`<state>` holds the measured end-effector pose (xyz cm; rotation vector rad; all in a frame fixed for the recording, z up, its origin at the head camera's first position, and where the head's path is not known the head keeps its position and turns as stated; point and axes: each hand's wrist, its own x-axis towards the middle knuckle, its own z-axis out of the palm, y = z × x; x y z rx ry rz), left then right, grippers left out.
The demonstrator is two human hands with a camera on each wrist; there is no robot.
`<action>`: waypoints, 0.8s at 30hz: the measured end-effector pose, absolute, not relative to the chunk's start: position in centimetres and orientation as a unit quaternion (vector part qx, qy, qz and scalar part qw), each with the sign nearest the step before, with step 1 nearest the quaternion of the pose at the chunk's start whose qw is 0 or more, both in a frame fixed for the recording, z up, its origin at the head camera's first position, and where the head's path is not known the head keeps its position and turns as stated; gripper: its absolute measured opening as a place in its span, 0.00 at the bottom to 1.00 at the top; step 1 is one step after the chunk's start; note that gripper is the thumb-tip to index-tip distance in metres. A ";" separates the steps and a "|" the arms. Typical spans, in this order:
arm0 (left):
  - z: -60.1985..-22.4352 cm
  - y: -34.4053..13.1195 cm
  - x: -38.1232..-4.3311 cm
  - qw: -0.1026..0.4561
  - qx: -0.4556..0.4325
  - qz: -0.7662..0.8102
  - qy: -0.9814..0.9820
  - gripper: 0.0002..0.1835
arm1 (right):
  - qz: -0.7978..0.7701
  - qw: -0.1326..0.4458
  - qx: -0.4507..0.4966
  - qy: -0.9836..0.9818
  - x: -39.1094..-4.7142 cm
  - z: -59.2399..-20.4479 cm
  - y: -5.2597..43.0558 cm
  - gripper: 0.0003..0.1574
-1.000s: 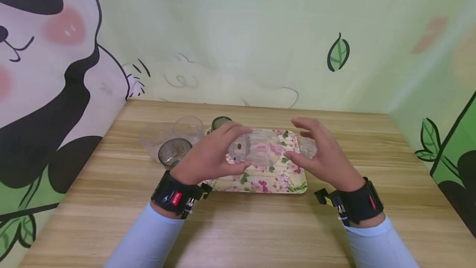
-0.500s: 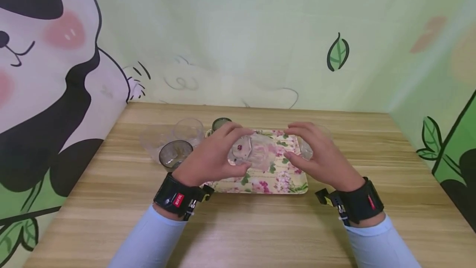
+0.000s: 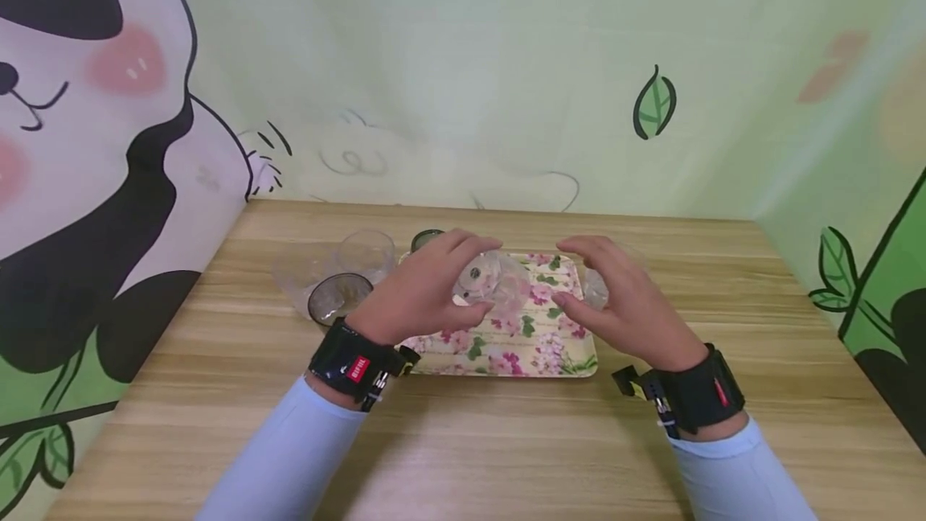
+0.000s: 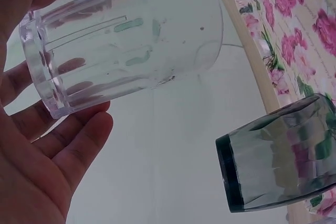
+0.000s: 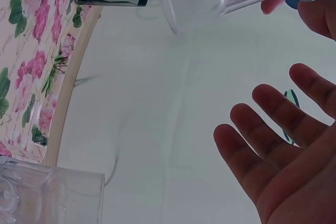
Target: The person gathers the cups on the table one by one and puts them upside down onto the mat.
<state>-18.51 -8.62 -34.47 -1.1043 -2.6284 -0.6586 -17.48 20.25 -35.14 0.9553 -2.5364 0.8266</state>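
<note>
A clear glass [image 3: 506, 284] is held on its side by the left hand [image 3: 423, 284], its base toward the palm, above a floral tray [image 3: 499, 364] on the counter [image 3: 506, 441]. The left fingers [image 4: 86, 135] are clamped around its base end. Nothing is held by the right hand [image 3: 628, 300], whose fingers are spread apart near another clear tumbler [image 3: 596, 289] beside the tray. A dark glass [image 4: 273, 161] is seen at the far-left corner; a smoky cup [image 3: 338, 300] is placed farther left
</note>
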 end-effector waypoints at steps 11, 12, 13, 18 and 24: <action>-34.5 -7.2 -19.8 0.132 -0.384 -0.198 -0.892 0.40 | 0.282 0.157 0.344 -0.882 -17.6 -35.3 20.3 0.38; -34.6 -7.1 -19.8 0.136 -0.384 -0.195 -0.892 0.39 | 0.283 0.159 0.347 -0.880 -17.6 -35.3 20.3 0.38; -34.5 -7.0 -20.0 0.140 -0.383 -0.190 -0.893 0.39 | 0.283 0.163 0.348 -0.879 -17.7 -35.3 20.3 0.38; -34.4 -6.9 -20.8 0.134 -0.368 -0.170 -0.904 0.38 | 0.286 0.166 0.346 -0.878 -17.7 -35.0 20.3 0.37; -34.8 -6.8 -21.6 0.094 -0.348 -0.164 -0.918 0.38 | 0.291 0.156 0.345 -0.878 -17.7 -35.3 20.2 0.37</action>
